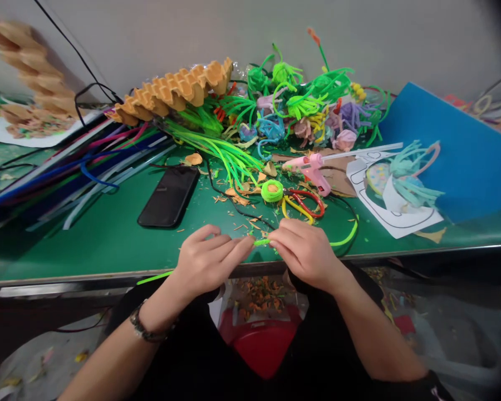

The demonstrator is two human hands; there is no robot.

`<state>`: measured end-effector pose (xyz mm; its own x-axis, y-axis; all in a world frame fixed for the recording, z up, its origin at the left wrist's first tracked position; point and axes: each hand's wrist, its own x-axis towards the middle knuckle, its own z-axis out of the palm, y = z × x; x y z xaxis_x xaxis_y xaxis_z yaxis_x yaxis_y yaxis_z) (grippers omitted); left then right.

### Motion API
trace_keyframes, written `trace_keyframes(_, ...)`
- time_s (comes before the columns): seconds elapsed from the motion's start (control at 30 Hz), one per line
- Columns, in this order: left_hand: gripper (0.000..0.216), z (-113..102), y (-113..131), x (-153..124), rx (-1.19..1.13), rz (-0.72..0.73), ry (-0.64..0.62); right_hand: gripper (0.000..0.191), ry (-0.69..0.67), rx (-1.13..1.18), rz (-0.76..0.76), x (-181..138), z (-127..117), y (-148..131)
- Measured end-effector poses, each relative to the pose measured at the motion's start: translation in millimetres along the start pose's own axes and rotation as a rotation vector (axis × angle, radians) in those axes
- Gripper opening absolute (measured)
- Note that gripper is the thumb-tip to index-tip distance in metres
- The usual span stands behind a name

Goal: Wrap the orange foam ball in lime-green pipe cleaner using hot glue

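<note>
Between my two hands runs a bright green pipe cleaner [261,242], its middle looking twisted or doubled. My left hand [211,257] pinches one side of it, and a green tail sticks out beyond the wrist over the table edge. My right hand [304,253] grips the other side with closed fingers, and a further green end curves out to its right. Just beyond the hands lie a coiled green pipe cleaner ring [271,191] around a tan piece, red-handled scissors [313,203] and a pink glue gun [315,171].
A black phone [169,197] lies on the green table [104,245]. Egg cartons [175,92], bundled pipe cleaners [221,147] and a heap of pipe cleaner shapes [292,106] line the wall. A blue board [446,150] and paper cutouts [401,217] sit right, scraps are scattered centrally, and a red stool [263,340] is below.
</note>
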<state>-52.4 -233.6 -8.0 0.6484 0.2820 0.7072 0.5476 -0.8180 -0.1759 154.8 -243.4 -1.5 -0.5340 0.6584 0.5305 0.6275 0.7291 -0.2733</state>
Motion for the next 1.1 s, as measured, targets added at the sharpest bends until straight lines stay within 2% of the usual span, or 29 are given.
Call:
trace_keyframes(0.17, 0.018, -6.5, -2.9, -2.4, 0.078, 0.149, 0.013, 0.027, -0.232, 0.447, 0.133, 2.1, -10.8, 2.9)
trace_keyframes(0.27, 0.014, -5.6, -4.5, -1.2, 0.067, 0.155, 0.001, 0.028, -0.293, 0.627, 0.2, 4.2, -9.9, 7.5)
trace_keyframes(0.43, 0.015, 0.5, -9.6, 1.8, 0.062, 0.088, -0.029, 0.023, -0.134, 0.474, 0.138, 2.7, -1.9, 16.7)
trace_keyframes(0.7, 0.02, -8.9, -25.7, -3.6, 0.05, 0.009, -0.049, 0.023, -0.023, 0.267, 0.058, -5.8, -7.4, 27.9)
trace_keyframes(0.8, 0.02, -10.1, -25.7, -3.7, 0.027, -0.003, -0.036, 0.026, -0.004, 0.267, 0.033, -4.2, -8.2, 22.5)
trace_keyframes(0.9, 0.017, -15.2, -30.8, -8.6, -0.048, -0.025, -0.037, 0.027, -0.017, 0.365, 0.072, -2.5, -8.6, 18.2)
trace_keyframes(0.97, 0.019, -22.7, -45.3, -20.0, -0.163, -0.146, -0.086, 0.027, 0.017, 0.431, 0.158, -2.6, -8.5, 19.8)
trace_keyframes(1.0, 0.027, -27.1, -56.7, -28.6, -0.214, -0.293, -0.125, 0.026, 0.072, 0.472, 0.232, -3.1, -8.2, 22.2)
trace_keyframes(1.07, 0.055, -35.2, -85.0, -50.6, -0.224, -0.7, -0.138, 0.024, 0.226, 0.574, 0.408, -4.8, -6.8, 29.1)
trace_keyframes(1.1, 0.066, -37.9, -100.1, -62.8, -0.174, -0.877, -0.222, 0.024, 0.304, 0.626, 0.484, -5.8, -5.4, 33.2)
